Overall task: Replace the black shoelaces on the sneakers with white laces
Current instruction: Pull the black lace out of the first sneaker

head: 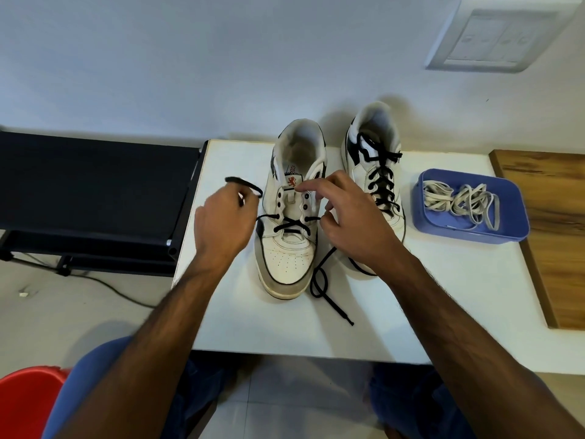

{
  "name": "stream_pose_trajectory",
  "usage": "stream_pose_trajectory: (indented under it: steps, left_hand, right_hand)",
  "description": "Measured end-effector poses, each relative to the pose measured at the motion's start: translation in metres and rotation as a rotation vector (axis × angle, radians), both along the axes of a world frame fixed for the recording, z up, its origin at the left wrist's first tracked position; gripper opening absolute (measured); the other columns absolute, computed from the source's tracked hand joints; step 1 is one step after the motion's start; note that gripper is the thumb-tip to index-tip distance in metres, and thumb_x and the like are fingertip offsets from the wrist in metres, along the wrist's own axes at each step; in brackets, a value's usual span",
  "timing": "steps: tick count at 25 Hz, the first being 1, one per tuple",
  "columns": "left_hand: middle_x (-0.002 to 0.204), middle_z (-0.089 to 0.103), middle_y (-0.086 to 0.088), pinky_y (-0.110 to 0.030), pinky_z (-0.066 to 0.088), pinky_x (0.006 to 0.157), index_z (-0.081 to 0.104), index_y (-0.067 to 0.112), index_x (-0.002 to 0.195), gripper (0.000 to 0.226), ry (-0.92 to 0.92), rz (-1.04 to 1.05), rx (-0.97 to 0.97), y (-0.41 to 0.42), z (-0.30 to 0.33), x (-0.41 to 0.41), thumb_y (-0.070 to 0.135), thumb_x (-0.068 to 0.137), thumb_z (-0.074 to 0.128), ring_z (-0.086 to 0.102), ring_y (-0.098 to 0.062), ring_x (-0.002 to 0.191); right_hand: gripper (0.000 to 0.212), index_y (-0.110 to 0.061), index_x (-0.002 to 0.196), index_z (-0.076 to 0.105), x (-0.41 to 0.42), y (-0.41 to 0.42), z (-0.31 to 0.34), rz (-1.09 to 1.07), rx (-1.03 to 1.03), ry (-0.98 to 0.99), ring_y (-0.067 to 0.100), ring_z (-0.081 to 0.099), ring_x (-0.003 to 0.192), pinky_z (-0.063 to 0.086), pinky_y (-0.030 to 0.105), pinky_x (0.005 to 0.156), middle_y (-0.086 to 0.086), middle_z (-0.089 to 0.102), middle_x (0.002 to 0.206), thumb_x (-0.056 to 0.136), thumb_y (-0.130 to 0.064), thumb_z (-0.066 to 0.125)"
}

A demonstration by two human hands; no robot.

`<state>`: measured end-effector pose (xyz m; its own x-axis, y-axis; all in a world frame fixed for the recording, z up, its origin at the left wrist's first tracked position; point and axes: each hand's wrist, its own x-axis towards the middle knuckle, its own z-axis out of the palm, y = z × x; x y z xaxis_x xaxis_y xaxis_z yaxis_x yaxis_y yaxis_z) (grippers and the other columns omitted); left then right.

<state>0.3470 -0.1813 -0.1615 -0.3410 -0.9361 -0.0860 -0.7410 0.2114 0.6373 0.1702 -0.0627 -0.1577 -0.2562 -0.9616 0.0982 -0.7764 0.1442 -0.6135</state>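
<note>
Two sneakers: left sneaker (289,258) half unlaced, right sneaker (395,213) laced black, side by side at table (253,327) far edge.
Left hand (224,223): grips black lace (243,182) end.
Right hand (351,223): pinches lace by eyelets.
White laces (459,201): in blue tray (506,231), table right edge.

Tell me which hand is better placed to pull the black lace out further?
Probably the left hand: it grips the black lace where it leaves the near sneaker's left eyelet. The right hand is by the tongue; its hold is unclear.
</note>
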Motion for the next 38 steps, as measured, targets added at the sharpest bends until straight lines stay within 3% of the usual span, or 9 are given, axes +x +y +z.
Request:
stream_pose_trajectory:
  steps: [3,6,12,16,23,28,30,34,38]
  left_hand:
    - [0.104,0.062,0.003,-0.044,0.036,0.096,0.059,0.02,0.095,0.02,-0.232,-0.055,-0.061,0.001,-0.003,0.0,0.036,0.102,0.049,0.058,-0.02,0.087]
    - [0.118,0.049,0.008,-0.039,0.027,0.092,0.056,0.024,0.111,0.017,-0.055,-0.046,-0.182,0.0,-0.004,-0.001,0.036,0.099,0.057,0.051,-0.016,0.107]
    - [0.116,0.054,0.005,-0.032,0.054,0.084,0.051,0.021,0.122,0.042,0.182,-0.202,0.06,0.009,-0.008,-0.011,0.046,0.093,0.068,0.059,-0.011,0.102]
    - [0.106,0.066,0.007,-0.023,0.055,0.077,0.058,0.02,0.122,0.03,0.228,-0.132,0.073,0.005,0.003,-0.006,0.031,0.095,0.068,0.066,-0.009,0.095]
    - [0.097,0.066,0.01,-0.037,0.06,0.079,0.052,0.022,0.117,0.029,0.322,-0.13,0.175,0.0,0.002,-0.002,0.025,0.094,0.071,0.066,-0.006,0.09]
    - [0.098,0.061,0.015,-0.021,0.05,0.07,0.051,0.019,0.112,0.021,0.294,-0.132,0.099,0.001,0.001,-0.004,0.022,0.098,0.067,0.063,-0.001,0.091]
    - [0.099,0.062,0.016,-0.029,0.056,0.075,0.051,0.02,0.109,0.02,0.322,-0.121,0.124,0.0,0.0,-0.004,0.022,0.097,0.067,0.063,-0.002,0.092]
    - [0.099,0.065,0.016,-0.022,0.052,0.072,0.054,0.021,0.107,0.019,0.317,-0.138,0.137,0.003,0.0,-0.007,0.026,0.095,0.069,0.063,0.003,0.091]
    - [0.1,0.065,0.016,-0.014,0.049,0.068,0.055,0.021,0.107,0.02,0.304,-0.136,0.127,0.004,0.001,-0.008,0.027,0.095,0.07,0.063,0.004,0.092]
  right_hand:
    - [0.064,-0.04,0.135,0.054,0.0,0.001,0.0,0.006,-0.001,0.012,0.014,0.054,0.102,0.052,0.048,0.087,-0.008,0.046,0.108,0.083,-0.002,0.055]
    - [0.062,-0.037,0.135,0.055,-0.001,0.001,-0.001,0.012,-0.009,0.052,0.017,0.054,0.102,0.051,0.049,0.087,-0.007,0.045,0.108,0.083,-0.004,0.055]
    - [0.025,-0.02,0.116,0.069,0.015,-0.002,-0.004,-0.024,-0.177,0.139,0.023,0.054,0.102,0.051,0.046,0.082,0.004,0.05,0.111,0.092,-0.02,0.063]
    - [0.016,-0.017,0.103,0.074,0.028,-0.005,-0.011,-0.07,-0.168,0.15,0.021,0.051,0.098,0.051,0.045,0.079,0.002,0.05,0.104,0.091,-0.028,0.071]
    - [0.014,-0.022,0.097,0.077,0.045,-0.015,-0.02,-0.143,-0.122,0.107,0.016,0.042,0.096,0.049,0.04,0.08,-0.004,0.042,0.1,0.091,-0.033,0.07]
    - [0.014,-0.008,0.077,0.059,0.017,-0.013,-0.003,-0.309,-0.237,-0.832,0.018,0.057,0.091,0.048,0.02,0.081,0.013,0.047,0.1,0.085,-0.019,0.06]
    - [0.015,-0.01,0.071,0.054,0.006,-0.006,0.009,-0.277,-0.201,-0.929,0.008,0.054,0.078,0.041,0.015,0.074,0.013,0.048,0.094,0.082,-0.02,0.053]
    - [0.007,-0.018,0.092,0.067,0.008,-0.004,0.006,-0.194,-0.164,-0.336,0.005,0.055,0.086,0.043,0.016,0.078,-0.004,0.052,0.094,0.094,-0.024,0.065]
    - [0.023,-0.022,0.113,0.073,0.019,-0.011,-0.009,-0.082,-0.172,-0.006,0.018,0.055,0.095,0.051,0.043,0.084,-0.004,0.047,0.096,0.093,-0.031,0.066]
